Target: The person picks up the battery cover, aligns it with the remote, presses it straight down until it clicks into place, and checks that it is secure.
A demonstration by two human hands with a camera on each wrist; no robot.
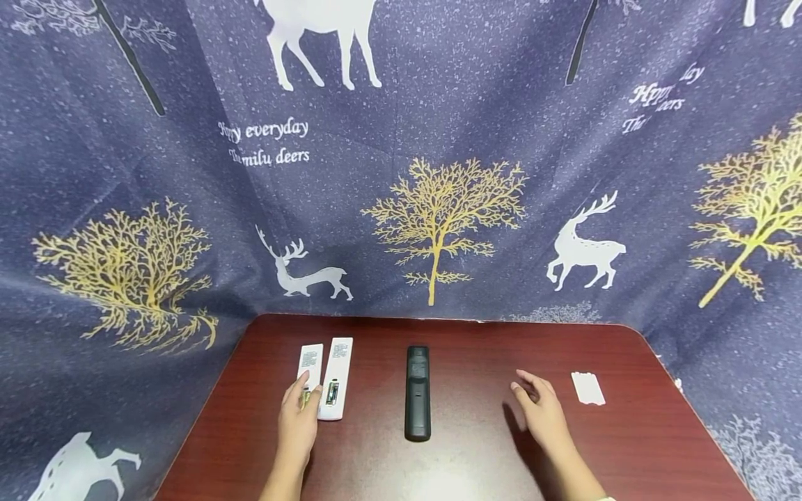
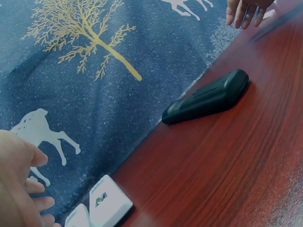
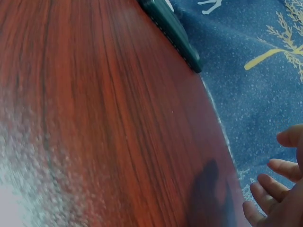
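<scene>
My left hand (image 1: 297, 426) hovers over the lower end of a short white remote control (image 1: 310, 358), partly hiding it; the left wrist view shows loosely spread fingers with nothing between them. Beside it lies a longer white remote control (image 1: 340, 353), face down, its battery compartment (image 1: 332, 392) uncovered and a battery inside. A black remote control (image 1: 418, 400) lies face down at mid-table. On the right, my right hand (image 1: 544, 414) is raised above the tabletop, fingers relaxed and holding nothing. Nearest to it is a small flat white piece (image 1: 587, 388) with notched ends.
Everything lies on a dark red wood-grain table (image 1: 476, 390) with rounded far corners. A blue-grey cloth (image 1: 438, 125) printed with deer and trees hangs behind the far edge and along both sides. Light glares off the table's near middle.
</scene>
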